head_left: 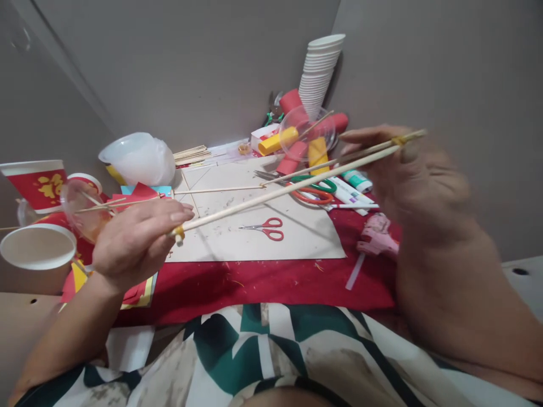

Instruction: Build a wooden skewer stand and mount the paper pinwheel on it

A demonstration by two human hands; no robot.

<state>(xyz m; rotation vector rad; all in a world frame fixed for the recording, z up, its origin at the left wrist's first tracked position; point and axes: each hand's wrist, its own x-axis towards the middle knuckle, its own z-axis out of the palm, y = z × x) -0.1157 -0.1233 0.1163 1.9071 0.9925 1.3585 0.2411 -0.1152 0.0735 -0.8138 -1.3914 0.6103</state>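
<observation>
As hands (136,238) (424,181) hold sticks (246,206), crosswise, rising rightward

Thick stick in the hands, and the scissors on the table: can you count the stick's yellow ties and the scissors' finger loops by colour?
Yellow ties on the thick stick, one near each end: 2
Red finger loops: 2
Green finger loop: 1
Orange finger loop: 1
Total: 6
</observation>
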